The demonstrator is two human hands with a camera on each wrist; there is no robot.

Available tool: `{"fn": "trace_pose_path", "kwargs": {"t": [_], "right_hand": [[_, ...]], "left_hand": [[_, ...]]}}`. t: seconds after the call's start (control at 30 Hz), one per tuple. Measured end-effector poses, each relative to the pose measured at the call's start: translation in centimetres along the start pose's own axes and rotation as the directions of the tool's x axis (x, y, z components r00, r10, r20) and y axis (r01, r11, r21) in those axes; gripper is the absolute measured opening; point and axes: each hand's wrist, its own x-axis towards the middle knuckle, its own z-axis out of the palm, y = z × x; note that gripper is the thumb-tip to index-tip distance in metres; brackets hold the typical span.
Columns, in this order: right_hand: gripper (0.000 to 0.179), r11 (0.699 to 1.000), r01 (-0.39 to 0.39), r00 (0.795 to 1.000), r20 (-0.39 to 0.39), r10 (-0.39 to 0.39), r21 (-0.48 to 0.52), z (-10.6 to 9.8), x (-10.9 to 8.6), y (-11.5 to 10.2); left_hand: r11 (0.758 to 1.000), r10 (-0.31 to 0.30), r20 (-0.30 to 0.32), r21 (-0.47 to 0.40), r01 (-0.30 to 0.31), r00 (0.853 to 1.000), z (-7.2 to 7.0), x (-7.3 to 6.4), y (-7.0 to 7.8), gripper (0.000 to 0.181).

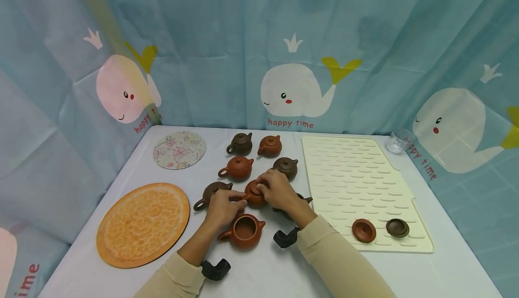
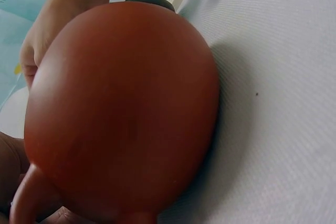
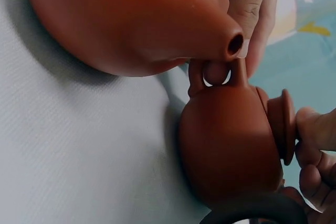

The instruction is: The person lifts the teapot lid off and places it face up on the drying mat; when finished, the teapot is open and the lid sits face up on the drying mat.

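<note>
My left hand [image 1: 224,208] grips the handle of a small reddish-brown teapot [image 1: 254,197] mid-table, a fingertip showing through the loop. With my right hand [image 1: 279,190] I pinch the knob of that teapot's lid [image 3: 286,128], which sits raised at the opening. A lidless red teapot [image 1: 243,234] stands just in front; its round body fills the left wrist view. Beside my left hand is a dark brown teapot [image 1: 210,193]. Another dark teapot [image 1: 306,199] is partly hidden under my right wrist.
Behind stand more lidded teapots, red [image 1: 238,168] and dark [image 1: 285,167]. To the right, a cream ridged mat [image 1: 336,171] bears a red lid [image 1: 364,230] and a dark lid [image 1: 397,228], near a clear glass [image 1: 397,142]. Two round mats, orange [image 1: 106,235] and floral [image 1: 179,150], lie left.
</note>
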Motion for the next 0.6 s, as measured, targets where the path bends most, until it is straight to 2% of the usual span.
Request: {"fn": "trace_pose_path", "kwargs": {"t": [0.27,0.4,0.47,0.5,0.57,0.6], "right_hand": [[0.006,0.995,-0.033,0.998,-0.046,0.038,0.097,-0.06,-0.53,0.32],[0.008,0.968,-0.102,0.992,-0.048,0.116,0.23,-0.32,-0.62,0.44],[0.008,0.93,-0.148,0.986,-0.028,0.166,0.336,-0.49,-0.61,0.47],[0.007,0.902,-0.172,0.981,-0.012,0.192,0.397,-0.58,-0.6,0.48],[0.008,0.825,-0.21,0.973,0.026,0.231,0.525,-0.77,-0.61,0.47],[0.008,0.772,-0.232,0.967,0.05,0.252,0.591,-0.85,-0.62,0.46]], "left_hand": [[1.0,0.016,-0.01,0.022,-0.016,1.0,0.06,0.12,-0.15,0.017],[1.0,0.017,-0.002,0.018,-0.017,1.0,0.05,0.1,-0.15,0.018],[1.0,0.012,0.002,0.011,-0.012,1.0,0.04,0.08,-0.12,0.018],[1.0,0.008,0.004,0.007,-0.008,1.0,0.03,0.07,-0.1,0.018],[1.0,0.003,0.006,-0.004,-0.003,1.0,0.05,0.04,-0.07,0.018],[1.0,0.0,0.007,-0.007,0.0,1.0,0.06,0.03,-0.05,0.018]]}}
